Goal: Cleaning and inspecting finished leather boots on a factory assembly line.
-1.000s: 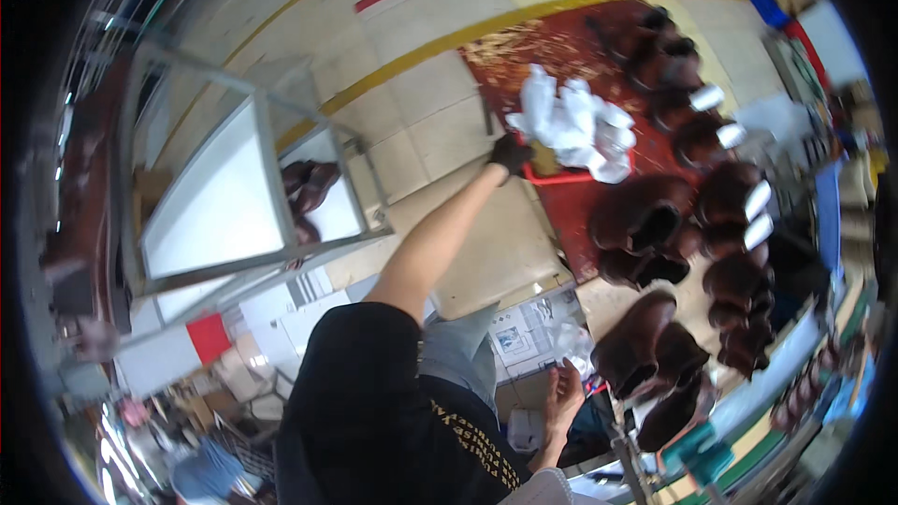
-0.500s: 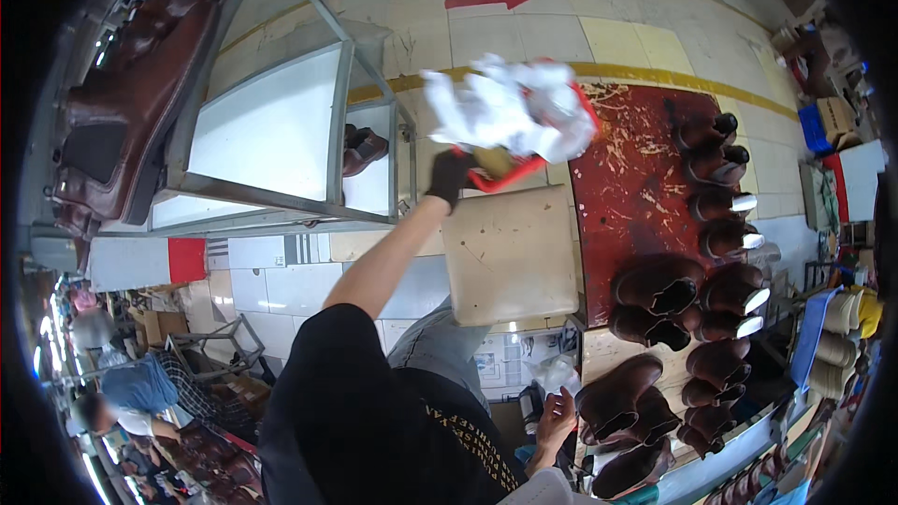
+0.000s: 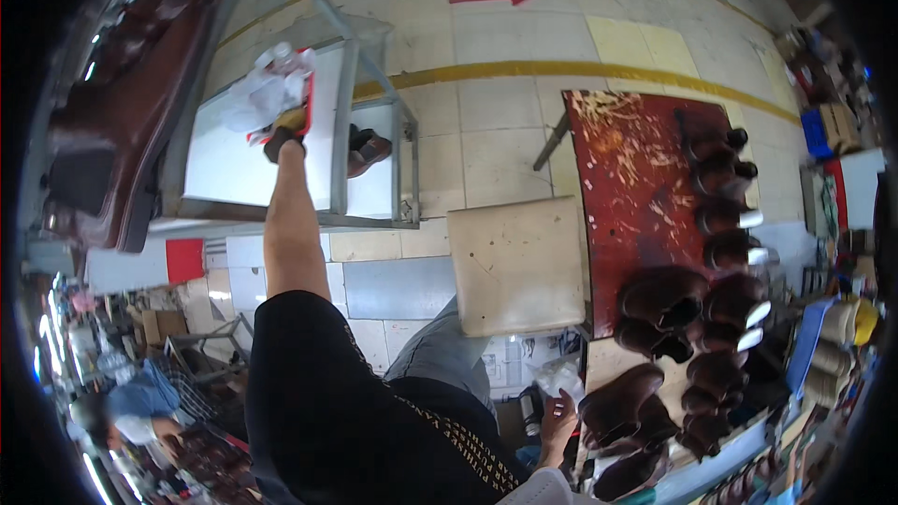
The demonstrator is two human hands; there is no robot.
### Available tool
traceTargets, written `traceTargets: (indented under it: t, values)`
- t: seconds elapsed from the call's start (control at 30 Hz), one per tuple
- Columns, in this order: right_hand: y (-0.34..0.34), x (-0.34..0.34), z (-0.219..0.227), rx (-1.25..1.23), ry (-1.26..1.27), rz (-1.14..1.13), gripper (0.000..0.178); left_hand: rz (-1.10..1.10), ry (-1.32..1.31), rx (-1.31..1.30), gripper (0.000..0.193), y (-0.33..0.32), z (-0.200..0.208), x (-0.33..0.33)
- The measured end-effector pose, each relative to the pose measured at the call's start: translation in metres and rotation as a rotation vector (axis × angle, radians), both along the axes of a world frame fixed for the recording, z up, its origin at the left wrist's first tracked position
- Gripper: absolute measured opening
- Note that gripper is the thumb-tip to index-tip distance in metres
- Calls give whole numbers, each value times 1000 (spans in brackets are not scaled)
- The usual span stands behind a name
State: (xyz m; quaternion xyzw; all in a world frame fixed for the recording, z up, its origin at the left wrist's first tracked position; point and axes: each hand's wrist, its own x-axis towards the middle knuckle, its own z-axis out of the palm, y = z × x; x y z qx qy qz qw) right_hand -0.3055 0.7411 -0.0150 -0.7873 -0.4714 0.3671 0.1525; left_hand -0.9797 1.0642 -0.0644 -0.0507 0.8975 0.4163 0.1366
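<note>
- Head view, left side: the left hand [image 3: 283,138], in a dark glove, is stretched far out over the white shelf of a grey metal-framed trolley [image 3: 341,150]. Its fingers are clenched on a red tray [image 3: 301,110] heaped with crumpled white paper wads [image 3: 267,92].
- Against the picture half a second ago, the loaded tray has been swung from above the floor beside the red table across to the trolley. A second ago it was still at the table among the shoes. It is judged that a carry is nearly over and that the tray is close to being set down, though whether it touches the shelf cannot be told.
- Just right of the tray, a pair of brown shoes [image 3: 365,150] lies on the trolley's lower level, apart from the hand.
- Head view, middle: a bare tan board [image 3: 516,262] stands between the trolley and the red table, with nothing on it.
- Head view, right side: the red-topped table [image 3: 629,168] is seen with its near part bare, where the tray was before. Dark brown boots [image 3: 720,252] are ranged along its right edge and front.
- Head view, lower edge: the right hand [image 3: 559,413] is held low by the person's body, near the closest boots. Its fingers look loosely curled; whether anything is grasped cannot be told.
</note>
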Motion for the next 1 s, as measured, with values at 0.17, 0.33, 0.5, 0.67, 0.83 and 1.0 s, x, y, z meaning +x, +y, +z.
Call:
traceTargets:
  t: [0.17, 0.33, 0.5, 0.67, 0.83, 1.0]
  values:
    - [22, -19, 14, -133, -73, 100, 36, -683, -28, 47, 48, -68, -73, -99]
    - [-3, -20, 15, -148, -94, -106, 34, -1415, -72, 219, 40, -17, -68, -140]
    - [-59, -34, 13, -71, -29, -391, 28, -1663, 89, 415, 34, -2, -86, -45]
    - [-95, -46, 34, -87, 17, -708, 23, -1765, 293, 575, 30, 3, -54, 288]
    - [-137, -52, 72, 126, 137, -925, 27, -1899, 594, 751, 26, -23, 13, 473]
    - [-208, -67, 134, 529, 28, -1171, 23, -2242, 113, 911, 5, -127, 50, 600]
